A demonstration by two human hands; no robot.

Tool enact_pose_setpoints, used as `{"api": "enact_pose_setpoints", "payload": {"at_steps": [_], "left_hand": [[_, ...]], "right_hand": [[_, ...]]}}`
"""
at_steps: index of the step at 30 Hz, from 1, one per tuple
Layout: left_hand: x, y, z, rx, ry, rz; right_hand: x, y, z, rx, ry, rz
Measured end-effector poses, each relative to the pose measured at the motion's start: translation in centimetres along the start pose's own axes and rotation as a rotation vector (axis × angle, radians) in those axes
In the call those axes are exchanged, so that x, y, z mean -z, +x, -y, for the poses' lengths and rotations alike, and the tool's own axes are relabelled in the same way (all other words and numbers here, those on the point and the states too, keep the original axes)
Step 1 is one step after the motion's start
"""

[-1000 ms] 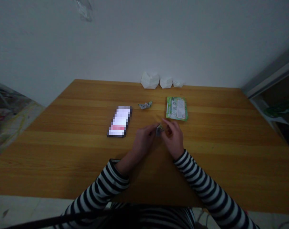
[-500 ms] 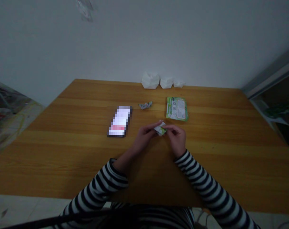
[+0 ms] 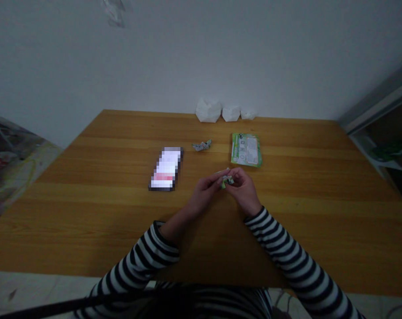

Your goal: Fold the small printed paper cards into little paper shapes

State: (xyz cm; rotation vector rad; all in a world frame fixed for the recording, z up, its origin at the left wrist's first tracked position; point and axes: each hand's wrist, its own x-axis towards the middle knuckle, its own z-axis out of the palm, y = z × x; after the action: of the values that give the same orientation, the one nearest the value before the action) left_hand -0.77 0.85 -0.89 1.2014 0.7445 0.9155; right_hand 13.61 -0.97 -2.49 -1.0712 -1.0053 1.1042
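Between my hands is a small piece of folded green-and-white printed paper (image 3: pixel 226 180), partly covered by the fingers. My left hand (image 3: pixel 203 191) pinches its left side, thumb and fingers pressed together. On its right side, my right hand (image 3: pixel 245 190) grips with curled fingers. Just beyond the hands lies a flat green-and-white printed packet (image 3: pixel 246 150). A small folded paper boat (image 3: pixel 202 145) with a dark printed pattern sits to the packet's left. Left of my hands rests a phone (image 3: pixel 167 169) with its lit screen blurred out.
Three white folded paper pieces (image 3: pixel 209 110) stand in a row at the wooden table's (image 3: pixel 88 177) back edge, against the wall (image 3: pixel 174 53). A shelf-like frame (image 3: pixel 383 108) is at the right, beside the table. Cluttered items and a yellow cord lie on the floor at the left.
My right hand has turned and closed further over the paper, fingers now over its top. The paper looks more folded and less of it shows. The view has shifted slightly.
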Motion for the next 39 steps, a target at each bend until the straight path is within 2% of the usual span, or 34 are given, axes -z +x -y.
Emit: {"api": "enact_pose_setpoints", "payload": {"at_steps": [4, 9, 16, 20, 26, 29, 33, 36, 39], "left_hand": [[0.1, 0.1, 0.0, -0.038, 0.028, 0.019], [0.4, 0.3, -0.5, -0.028, -0.042, -0.061], [0.7, 0.3, -0.9, -0.077, 0.184, -0.198], [0.6, 0.3, -0.9, -0.037, 0.175, -0.254], [1.3, 0.6, -0.9, 0.059, 0.096, -0.193], [1.5, 0.4, -0.8, 0.031, 0.172, -0.239], [1.2, 0.3, -0.8, -0.039, 0.271, -0.312], [1.1, 0.5, -0.9, 0.0, 0.138, -0.242], [1.2, 0.8, -1.1, 0.023, -0.013, -0.142]], "right_hand": [[-0.6, -0.3, 0.3, -0.014, 0.046, -0.094], [-0.6, -0.5, 0.5, -0.089, 0.135, -0.01], [-0.4, -0.7, -0.1, 0.018, -0.143, -0.026], [-0.7, -1.1, -0.2, 0.033, -0.157, -0.061], [-0.4, -1.1, -0.5, 0.035, -0.225, -0.08], [-0.5, -1.2, -0.4, 0.03, -0.249, -0.076], [-0.7, -1.2, 0.1, -0.049, -0.138, -0.065], [-0.4, -0.8, 0.6, -0.144, 0.007, -0.101], [0.2, -0.3, 0.8, -0.265, 0.271, -0.107]]}}
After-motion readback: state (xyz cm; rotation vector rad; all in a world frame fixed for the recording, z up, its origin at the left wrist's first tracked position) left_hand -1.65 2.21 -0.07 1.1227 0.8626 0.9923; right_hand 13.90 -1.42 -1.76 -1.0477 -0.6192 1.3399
